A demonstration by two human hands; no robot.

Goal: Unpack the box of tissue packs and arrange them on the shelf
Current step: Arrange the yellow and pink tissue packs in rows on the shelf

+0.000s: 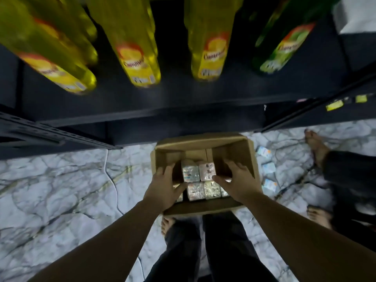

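A marbled grey-white floor (61, 190) was seen across the lower frame. A dark metal shelf (183, 94) was set above it, at the top of the frame, with a perforated upright at the left. Tall yellow bottles (138, 58) were stood in a row on the shelf, and one green bottle (284, 43) was placed at the right end of the row; labels were blurred.

An open cardboard box (205, 207) was set on the floor just in front of the shelf, between the shelf base and the person's dark trouser legs (223, 251). Shiny wrapped tissue packs (196, 171) were packed upright inside the box, in two rows toward the near side; the far part of the box was seen bare.

Both arms were reached down into the box. The left hand (164, 186) was laid against the left side of the packs, fingers spread and fairly straight, nothing clamped. The right hand (236, 180) was laid over the right-hand packs, fingers apart and slightly bent; whether a pack was actually pinched could not be told, probably only touched.

A second person's bare feet (315, 147) were seen at the right. A few small pale packets (268, 167) were scattered on the floor just beside the box's right wall. A thin white cable (114, 186) was run across the floor left of the box.
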